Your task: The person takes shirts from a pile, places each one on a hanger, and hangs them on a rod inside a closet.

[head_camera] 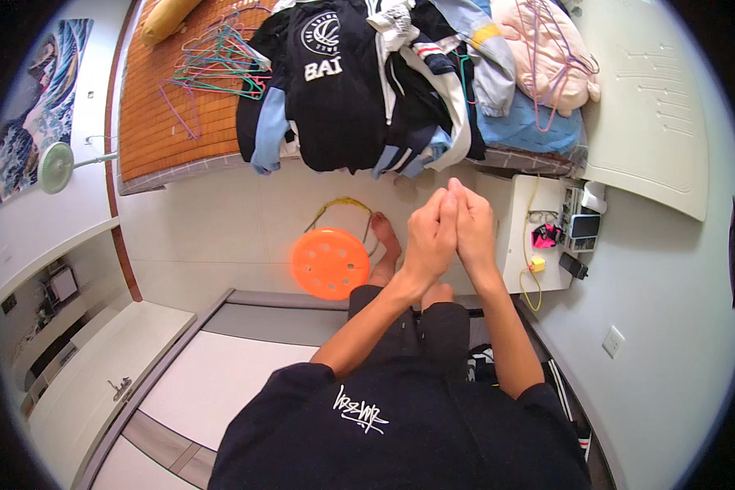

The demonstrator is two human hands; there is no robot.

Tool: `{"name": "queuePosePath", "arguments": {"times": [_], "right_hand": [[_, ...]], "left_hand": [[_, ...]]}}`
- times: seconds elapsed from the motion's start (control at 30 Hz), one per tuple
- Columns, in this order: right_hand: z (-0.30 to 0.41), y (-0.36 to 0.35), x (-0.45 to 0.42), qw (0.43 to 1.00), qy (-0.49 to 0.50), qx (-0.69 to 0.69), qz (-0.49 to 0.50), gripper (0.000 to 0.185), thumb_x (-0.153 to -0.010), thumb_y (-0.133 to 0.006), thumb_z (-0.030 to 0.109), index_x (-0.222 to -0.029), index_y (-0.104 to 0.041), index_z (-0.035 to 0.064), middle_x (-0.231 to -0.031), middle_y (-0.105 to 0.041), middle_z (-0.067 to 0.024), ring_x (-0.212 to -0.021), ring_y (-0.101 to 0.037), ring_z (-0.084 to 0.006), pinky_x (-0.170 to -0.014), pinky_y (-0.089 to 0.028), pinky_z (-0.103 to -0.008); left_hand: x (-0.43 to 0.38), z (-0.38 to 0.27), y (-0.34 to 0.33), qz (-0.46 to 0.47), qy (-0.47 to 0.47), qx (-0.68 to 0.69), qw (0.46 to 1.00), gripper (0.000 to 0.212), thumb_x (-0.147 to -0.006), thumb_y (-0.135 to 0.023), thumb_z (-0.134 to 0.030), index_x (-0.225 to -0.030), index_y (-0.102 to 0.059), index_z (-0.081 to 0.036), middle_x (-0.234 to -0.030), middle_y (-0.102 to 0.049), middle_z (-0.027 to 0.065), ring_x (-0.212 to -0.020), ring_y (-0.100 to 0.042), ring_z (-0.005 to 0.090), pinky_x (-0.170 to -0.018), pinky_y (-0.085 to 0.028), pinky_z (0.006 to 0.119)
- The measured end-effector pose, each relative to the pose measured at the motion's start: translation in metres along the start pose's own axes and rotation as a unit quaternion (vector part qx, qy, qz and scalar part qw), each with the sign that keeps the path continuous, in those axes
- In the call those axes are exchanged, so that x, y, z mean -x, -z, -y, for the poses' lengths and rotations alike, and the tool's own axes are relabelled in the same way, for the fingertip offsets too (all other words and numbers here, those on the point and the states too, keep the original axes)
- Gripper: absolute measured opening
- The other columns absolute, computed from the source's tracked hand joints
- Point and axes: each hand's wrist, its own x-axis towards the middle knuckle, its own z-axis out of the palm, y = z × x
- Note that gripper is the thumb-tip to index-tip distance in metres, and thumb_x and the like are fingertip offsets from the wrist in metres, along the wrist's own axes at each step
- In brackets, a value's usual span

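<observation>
My left hand (432,236) and my right hand (473,226) meet in front of me at chest height, fingers curled in and knuckles touching. No object shows in either one; their palms are hidden. Beyond them, on the bed, lies a heap of clothes with a black printed top (343,104), a grey-blue jacket sleeve (493,79) and a white-trimmed dark jacket (450,116). Plastic hangers (223,64) in several colours are tangled to the left of the heap. More hangers (548,61) rest on a pink plush toy (560,37) at the right.
An orange round stool (331,263) stands on the floor left of my legs. A white bedside table (536,245) at the right holds glasses, a phone and a cable. A green fan (56,167) is at the far left, near an open door (116,367).
</observation>
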Motion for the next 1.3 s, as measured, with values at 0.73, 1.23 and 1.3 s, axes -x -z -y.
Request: {"name": "queuePosePath", "arguments": {"times": [0.73, 1.23, 1.3], "right_hand": [[-0.063, -0.127, -0.202, 0.924, -0.046, 0.139, 0.352, 0.049, -0.088, -0.056, 0.031, -0.128, -0.053, 0.0025, -0.121, -0.059, -0.0259, -0.113, -0.058, -0.0368, -0.095, -0.046, -0.0402], [-0.131, -0.129, -0.355, 0.915, -0.262, 0.08, 0.296, 0.064, -0.086, -0.059, 0.058, -0.061, -0.061, -0.0009, -0.055, -0.063, -0.0119, -0.045, -0.063, -0.0187, -0.044, -0.051, -0.0281], [-0.133, -0.125, -0.364, 0.909, -0.282, 0.095, 0.293, 0.065, -0.083, -0.061, 0.06, -0.061, -0.06, -0.0008, -0.054, -0.062, -0.0124, -0.043, -0.061, -0.0184, -0.04, -0.049, -0.0268]], "left_hand": [[-0.154, 0.145, 0.207, 0.088, 0.07, -0.476, 0.872, 0.07, -0.09, -0.055, -0.048, -0.141, -0.037, -0.005, -0.139, -0.036, 0.0329, -0.129, -0.035, 0.0474, -0.107, -0.031, 0.049], [-0.355, 0.198, 0.168, -0.01, 0.305, -0.542, 0.783, 0.145, -0.058, -0.07, -0.078, -0.146, 0.024, -0.012, -0.151, 0.014, 0.0324, -0.141, 0.008, 0.05, -0.102, -0.013, 0.074], [-0.365, 0.199, 0.167, 0.026, 0.335, -0.553, 0.762, 0.145, -0.058, -0.068, -0.08, -0.146, 0.025, -0.011, -0.15, 0.015, 0.0333, -0.14, 0.007, 0.0511, -0.101, -0.014, 0.075]]}}
